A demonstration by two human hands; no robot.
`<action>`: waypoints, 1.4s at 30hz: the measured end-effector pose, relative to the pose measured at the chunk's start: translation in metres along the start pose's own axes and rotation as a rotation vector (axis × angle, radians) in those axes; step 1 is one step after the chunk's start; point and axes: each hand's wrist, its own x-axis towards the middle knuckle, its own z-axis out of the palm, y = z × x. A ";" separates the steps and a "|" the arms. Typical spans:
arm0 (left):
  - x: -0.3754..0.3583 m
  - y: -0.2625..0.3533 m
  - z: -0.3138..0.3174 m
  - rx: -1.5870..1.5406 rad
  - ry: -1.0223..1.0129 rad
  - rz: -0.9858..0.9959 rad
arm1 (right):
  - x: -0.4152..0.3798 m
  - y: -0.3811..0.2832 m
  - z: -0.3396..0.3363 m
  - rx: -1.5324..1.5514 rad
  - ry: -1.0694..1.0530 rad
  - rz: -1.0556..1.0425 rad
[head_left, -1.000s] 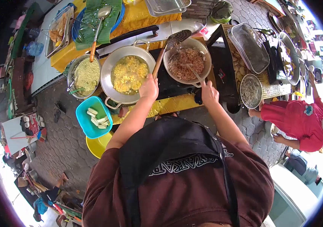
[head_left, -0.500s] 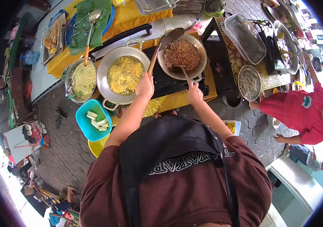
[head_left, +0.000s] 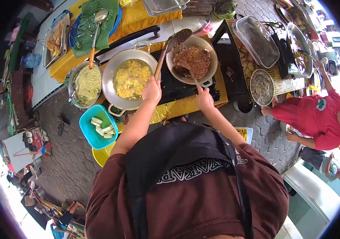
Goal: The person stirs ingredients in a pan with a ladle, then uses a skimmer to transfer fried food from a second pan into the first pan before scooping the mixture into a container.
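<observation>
My left hand grips the wooden handle of a skimmer, whose dark perforated head rests near the left rim of the right wok. My right hand is closed round the handle of a spatula; its blade is down in the reddish-brown crumbly food. That food fills the bottom of the right wok. Left of it stands a larger wok with yellow pieces frying in oil, partly behind my left hand.
A bowl of pale green batter stands left of the woks, above a turquoise tub with white pieces. A spoon lies on a banana leaf. A person in red works at the right, near a wire basket and a metal bowl.
The spatula blade has pushed left and up through the brown food, shifting it within the wok. My left hand and the skimmer have hardly moved. The person in red has shifted slightly.
</observation>
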 end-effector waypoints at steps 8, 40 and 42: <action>0.002 -0.004 0.000 -0.019 0.013 0.034 | -0.050 0.030 -0.035 -0.207 0.105 -0.076; 0.019 -0.013 0.005 -0.064 -0.035 0.005 | -0.032 0.009 -0.011 -0.117 0.156 -0.043; 0.021 -0.012 0.008 -0.046 -0.043 0.001 | -0.027 -0.016 -0.026 0.027 0.199 0.074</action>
